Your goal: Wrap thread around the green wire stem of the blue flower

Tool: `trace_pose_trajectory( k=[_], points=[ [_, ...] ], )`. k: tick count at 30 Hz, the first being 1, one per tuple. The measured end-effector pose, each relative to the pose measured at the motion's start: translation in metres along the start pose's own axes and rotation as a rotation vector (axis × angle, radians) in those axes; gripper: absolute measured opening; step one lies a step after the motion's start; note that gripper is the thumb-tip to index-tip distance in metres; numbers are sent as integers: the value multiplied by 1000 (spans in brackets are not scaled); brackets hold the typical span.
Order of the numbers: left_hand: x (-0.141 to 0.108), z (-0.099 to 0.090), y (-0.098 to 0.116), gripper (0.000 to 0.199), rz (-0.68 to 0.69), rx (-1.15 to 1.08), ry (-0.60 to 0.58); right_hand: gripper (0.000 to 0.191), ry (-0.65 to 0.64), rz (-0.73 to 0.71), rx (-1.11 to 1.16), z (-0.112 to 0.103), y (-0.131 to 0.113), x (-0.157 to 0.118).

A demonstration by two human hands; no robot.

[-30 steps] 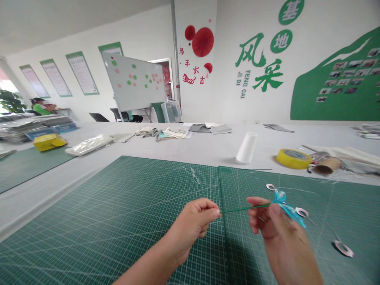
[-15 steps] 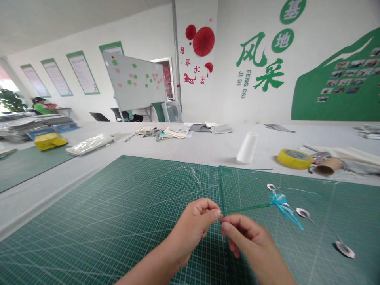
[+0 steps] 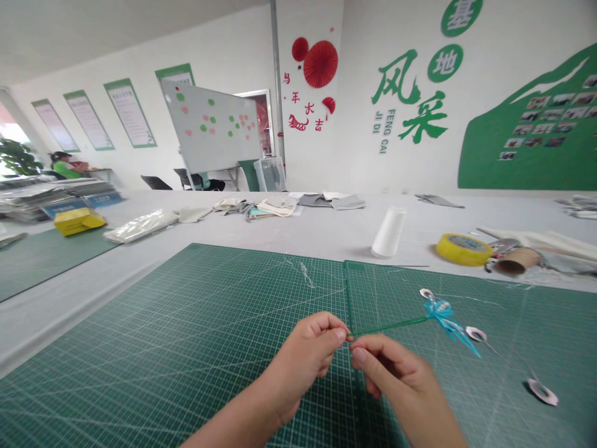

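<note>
Over the green cutting mat (image 3: 209, 323), my left hand (image 3: 308, 351) pinches the near end of a thin green stem (image 3: 392, 325) between thumb and forefinger. My right hand (image 3: 396, 376) is closed with its fingertips at the same end, almost touching the left ones. What lies right between the fingertips is small and mostly hidden. The stem slants up to the right and ends in a blue bow-like flower (image 3: 441, 309) with trailing strands. Around the flower lie small pale pink oval rings (image 3: 476, 335) on thin wires or threads.
Beyond the mat stand a white thread cone (image 3: 389, 233), a roll of yellow tape (image 3: 463, 249) and a cardboard tube (image 3: 517, 261). Fabric scraps (image 3: 275, 206) lie farther back. At left are a yellow box (image 3: 79, 221) and a plastic-wrapped packet (image 3: 140, 226). A person (image 3: 68, 165) sits far left.
The stem and blue flower have shifted slightly to the right. My right hand has moved a little right and its fingers have curled slightly; the left stays nearly still.
</note>
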State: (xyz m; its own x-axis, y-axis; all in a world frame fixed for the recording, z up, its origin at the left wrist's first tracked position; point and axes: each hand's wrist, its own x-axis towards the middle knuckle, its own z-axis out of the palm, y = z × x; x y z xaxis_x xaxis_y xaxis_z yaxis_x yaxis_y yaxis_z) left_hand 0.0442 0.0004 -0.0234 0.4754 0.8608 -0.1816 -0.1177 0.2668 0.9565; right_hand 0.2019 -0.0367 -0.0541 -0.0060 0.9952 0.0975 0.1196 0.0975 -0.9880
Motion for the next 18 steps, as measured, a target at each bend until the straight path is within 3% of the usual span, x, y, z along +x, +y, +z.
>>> trace_pose_trajectory(
  k=[18],
  points=[
    [0, 0, 0, 12, 16, 43, -1, 21, -44, -11, -97, -3, 2, -1]
  ],
)
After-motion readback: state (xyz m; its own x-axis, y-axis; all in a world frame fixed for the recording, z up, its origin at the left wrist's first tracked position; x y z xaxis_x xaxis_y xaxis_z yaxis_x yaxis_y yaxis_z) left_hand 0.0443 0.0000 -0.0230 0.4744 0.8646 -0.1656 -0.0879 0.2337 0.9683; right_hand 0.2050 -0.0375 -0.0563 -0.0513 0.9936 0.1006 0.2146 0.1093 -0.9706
